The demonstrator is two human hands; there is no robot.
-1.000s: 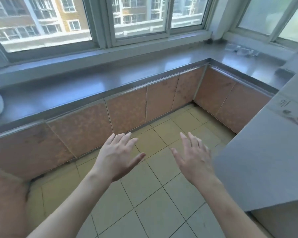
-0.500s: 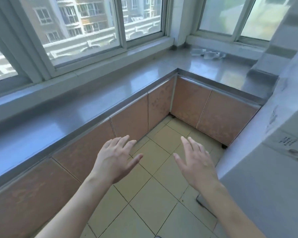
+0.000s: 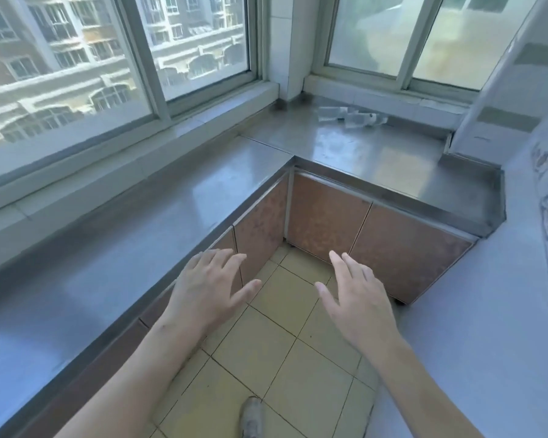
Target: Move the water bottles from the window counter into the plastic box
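We hold our left hand (image 3: 208, 290) and right hand (image 3: 353, 298) out over the tiled floor (image 3: 285, 349), palms down, fingers spread and straight; neither grip holds anything. The water bottles (image 3: 350, 116) lie on their sides at about one o'clock, far back on the steel desk (image 3: 377, 159) under the corner window, well apart from both hands. The left hand hangs near the desk edge at nine o'clock. A shoe (image 3: 250, 417) shows at six o'clock.
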